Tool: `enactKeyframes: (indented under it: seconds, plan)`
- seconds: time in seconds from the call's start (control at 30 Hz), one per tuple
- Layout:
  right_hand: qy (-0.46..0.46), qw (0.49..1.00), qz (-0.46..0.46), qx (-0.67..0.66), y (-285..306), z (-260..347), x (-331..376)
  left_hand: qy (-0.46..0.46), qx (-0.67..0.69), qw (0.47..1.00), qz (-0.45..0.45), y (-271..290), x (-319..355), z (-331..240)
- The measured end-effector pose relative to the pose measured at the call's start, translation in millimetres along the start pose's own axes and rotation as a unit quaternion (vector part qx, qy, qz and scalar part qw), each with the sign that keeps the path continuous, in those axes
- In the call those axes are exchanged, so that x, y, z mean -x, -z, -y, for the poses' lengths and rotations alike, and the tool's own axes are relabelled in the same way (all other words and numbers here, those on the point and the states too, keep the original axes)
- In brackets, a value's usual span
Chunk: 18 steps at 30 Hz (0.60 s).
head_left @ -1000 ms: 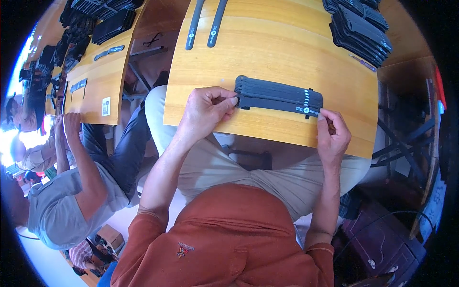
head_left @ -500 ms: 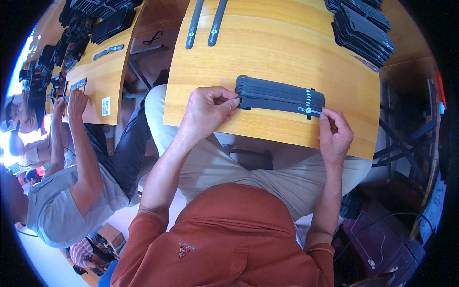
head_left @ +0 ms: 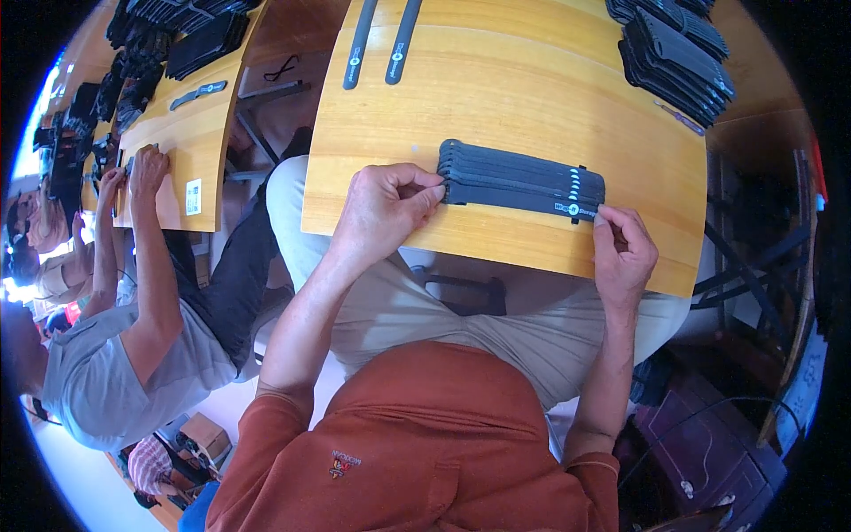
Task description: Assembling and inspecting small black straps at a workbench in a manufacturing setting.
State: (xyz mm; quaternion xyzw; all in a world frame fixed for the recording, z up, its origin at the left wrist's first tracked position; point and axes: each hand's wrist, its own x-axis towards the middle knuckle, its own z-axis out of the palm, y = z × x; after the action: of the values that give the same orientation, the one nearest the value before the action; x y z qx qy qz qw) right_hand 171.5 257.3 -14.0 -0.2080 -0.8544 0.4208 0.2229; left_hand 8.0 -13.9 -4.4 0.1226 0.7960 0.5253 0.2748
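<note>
Several dark grey fabric straps (head_left: 514, 175) lie fanned in an overlapping bundle near the front edge of the wooden table (head_left: 496, 97). Each strap carries a small pale print near its right end. My left hand (head_left: 390, 202) pinches the left end of the nearest strap between thumb and fingers. At the other end, my right hand (head_left: 623, 248) pinches that same strap's right tip. Small black tabs stick out above and below the bundle near its right end. Two single straps, a left strap (head_left: 357, 49) and a right strap (head_left: 403, 46), lie lengthwise at the far left of the table.
Stacks of dark straps (head_left: 678, 66) sit at the far right, with a thin purple tool (head_left: 681, 117) beside them. To the left, a co-worker (head_left: 124, 355) works at another wooden table (head_left: 199, 133) holding more black stacks (head_left: 206, 44) and a white label (head_left: 193, 197).
Both my hands keep their pinch on the strap; the bundle has barely shifted. The co-worker's hands on the left have moved slightly.
</note>
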Motion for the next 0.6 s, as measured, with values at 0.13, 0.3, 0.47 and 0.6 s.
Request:
enactKeyframes:
  seconds: [0.13, 0.3, 0.47, 0.6]
  plan:
    - [0.006, 1.000, -0.002, 0.006, -0.1, -1.7, 0.1, -0.004, 0.000, 1.000, 0.001, -0.4, -0.7, 1.0]
    - [0.000, 1.000, 0.000, 0.002, 0.7, 1.0, 0.4, -0.001, -0.003, 1.000, -0.004, -0.8, -1.2, 0.8]
    - [0.005, 1.000, -0.002, 0.003, -0.1, -0.5, 0.2, -0.007, -0.016, 1.000, -0.009, -0.6, -1.9, 4.1]
    - [-0.001, 1.000, -0.003, -0.009, 0.8, -0.6, 0.7, -0.001, -0.032, 0.999, -0.011, -0.8, -2.0, 2.6]
